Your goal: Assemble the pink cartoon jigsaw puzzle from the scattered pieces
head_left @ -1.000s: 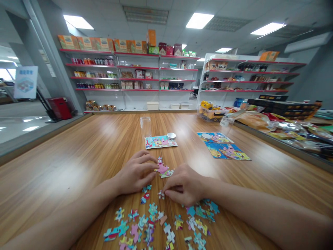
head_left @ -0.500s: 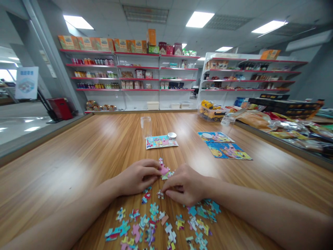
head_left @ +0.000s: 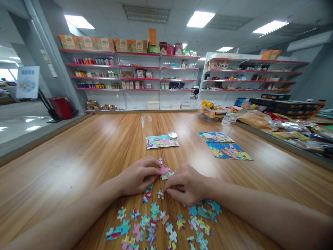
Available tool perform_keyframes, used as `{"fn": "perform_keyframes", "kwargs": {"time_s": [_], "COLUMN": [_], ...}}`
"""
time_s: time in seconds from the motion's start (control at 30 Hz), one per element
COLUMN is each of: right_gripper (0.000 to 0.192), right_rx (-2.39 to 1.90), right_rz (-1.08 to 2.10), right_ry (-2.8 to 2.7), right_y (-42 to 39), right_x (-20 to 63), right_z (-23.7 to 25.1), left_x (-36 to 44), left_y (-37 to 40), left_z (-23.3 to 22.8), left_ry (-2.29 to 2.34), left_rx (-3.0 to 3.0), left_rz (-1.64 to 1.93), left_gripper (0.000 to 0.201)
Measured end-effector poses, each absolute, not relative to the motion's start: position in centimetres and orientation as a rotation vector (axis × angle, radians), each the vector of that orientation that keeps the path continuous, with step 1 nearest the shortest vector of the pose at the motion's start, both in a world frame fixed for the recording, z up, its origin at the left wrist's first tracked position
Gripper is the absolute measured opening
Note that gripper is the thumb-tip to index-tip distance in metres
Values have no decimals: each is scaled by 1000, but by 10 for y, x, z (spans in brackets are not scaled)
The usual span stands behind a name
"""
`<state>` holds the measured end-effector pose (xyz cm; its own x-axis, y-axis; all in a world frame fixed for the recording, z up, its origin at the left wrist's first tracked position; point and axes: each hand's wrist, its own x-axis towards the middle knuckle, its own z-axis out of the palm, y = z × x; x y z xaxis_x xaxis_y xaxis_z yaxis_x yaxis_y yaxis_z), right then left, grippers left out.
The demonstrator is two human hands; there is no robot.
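My left hand [head_left: 137, 177] rests on the wooden table [head_left: 78, 156], its fingertips pinching a small joined cluster of puzzle pieces [head_left: 163, 170] with a pink figure on it. My right hand [head_left: 186, 184] lies just right of that cluster, fingers curled down onto the table beside a single small piece [head_left: 160, 194]; whether it grips anything is hidden. Several loose colourful puzzle pieces [head_left: 161, 222] are scattered near me, between and under my forearms.
Farther out lie a cartoon picture card [head_left: 161, 141] with a round lid [head_left: 172, 135], an empty clear jar [head_left: 146, 126], and two more picture sheets [head_left: 229, 151] to the right. Packaged goods [head_left: 281, 125] line the right edge. Store shelves [head_left: 130, 76] stand behind.
The view has shifted slightly. Both hands stay at the joined cluster with only small finger movements; the loose pieces have not moved.
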<state>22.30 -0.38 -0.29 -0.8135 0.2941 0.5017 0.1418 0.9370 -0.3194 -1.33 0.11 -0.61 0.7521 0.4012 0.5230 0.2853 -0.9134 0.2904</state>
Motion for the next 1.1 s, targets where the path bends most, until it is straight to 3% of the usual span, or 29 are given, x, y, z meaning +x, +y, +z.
{"fn": "perform_keyframes", "kwargs": {"time_s": [0.17, 0.47, 0.73, 0.87, 1.1], "right_gripper": [18, 19, 19, 20, 18], "right_rx": [-324, -345, -319, -328, -335], "right_rz": [329, 295, 305, 323, 284], "right_ry": [-2471, -2445, -2483, -2525, -2486], "right_y": [-4, -3, -5, -5, -4], "right_x": [222, 221, 221, 220, 221], "right_z": [-4, -5, -2, -1, -4], "left_x": [-11, -10, -10, -10, -9], "left_y": [-8, -12, -3, 0, 0], "left_z": [2, 4, -6, -9, -9], "left_ry": [473, 478, 617, 743, 762], "left_rx": [2746, 2690, 2668, 2719, 2687], "left_rz": [819, 778, 974, 906, 880], "left_gripper": [27, 7, 16, 24, 13]}}
